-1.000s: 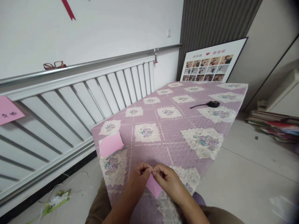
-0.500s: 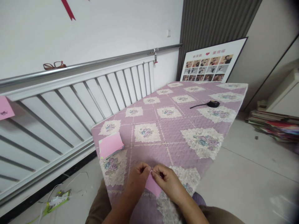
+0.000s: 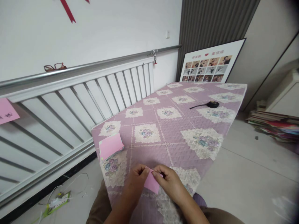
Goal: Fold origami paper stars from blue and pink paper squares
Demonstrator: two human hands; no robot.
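A small piece of pink paper (image 3: 152,183) is pinched between both hands, low over the near end of the table. My left hand (image 3: 138,176) grips its upper left edge between thumb and curled fingers. On the other side my right hand (image 3: 166,180) holds the upper right part, its thumb pressed on the paper. The lower part of the sheet hangs toward me between the hands. Left of them, a stack of pink paper (image 3: 111,146) lies near the table's left edge, with other sheets under it.
A purple floral cloth (image 3: 173,133) covers the table. A black tape measure (image 3: 212,104) lies far right with its strip out. Along the left runs a white radiator (image 3: 81,102), with eyeglasses (image 3: 55,67) on the pipe above. A power strip (image 3: 57,203) rests on the floor.
The pink paper has shifted slightly left and its lower end has risen a little, showing flatter toward me. Both hands keep their pinch on it.
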